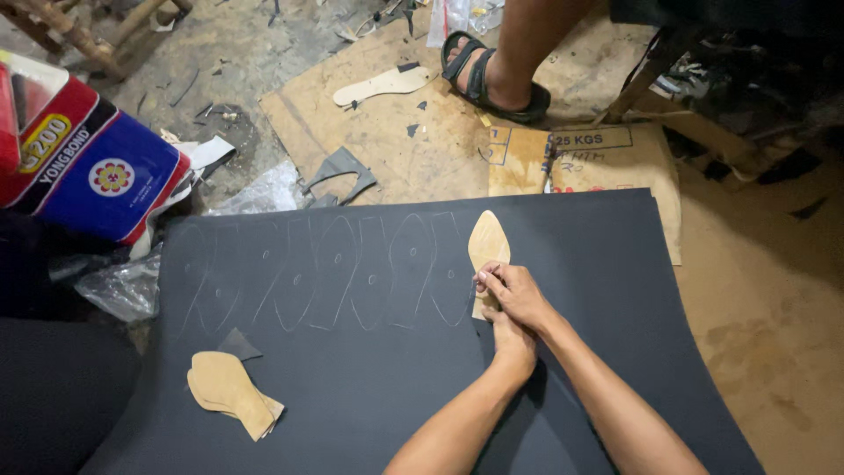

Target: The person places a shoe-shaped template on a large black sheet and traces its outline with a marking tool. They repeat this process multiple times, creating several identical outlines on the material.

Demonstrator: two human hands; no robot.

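Note:
A tan sole-shaped template [486, 239] lies on a large dark rubber sheet [369, 387] spread over the floor. My left hand [512, 341] presses down on the template's near end. Just above it, my right hand [514, 290] has its fingers pinched together at the template's left edge; whatever they pinch is hidden. Several pale traced sole outlines [352, 273] run in a row across the sheet to the left of the template. A small stack of tan sole pieces [230, 392] rests on the sheet at the near left, beside a dark scrap [237, 343].
Another person's sandalled foot [488, 75] rests on cardboard [422, 141] beyond the sheet, near a pale sole cut-out [382, 85]. A red and blue can [83, 163] and crumpled plastic [127, 286] lie at the left. Chair legs [646, 75] stand at the upper right.

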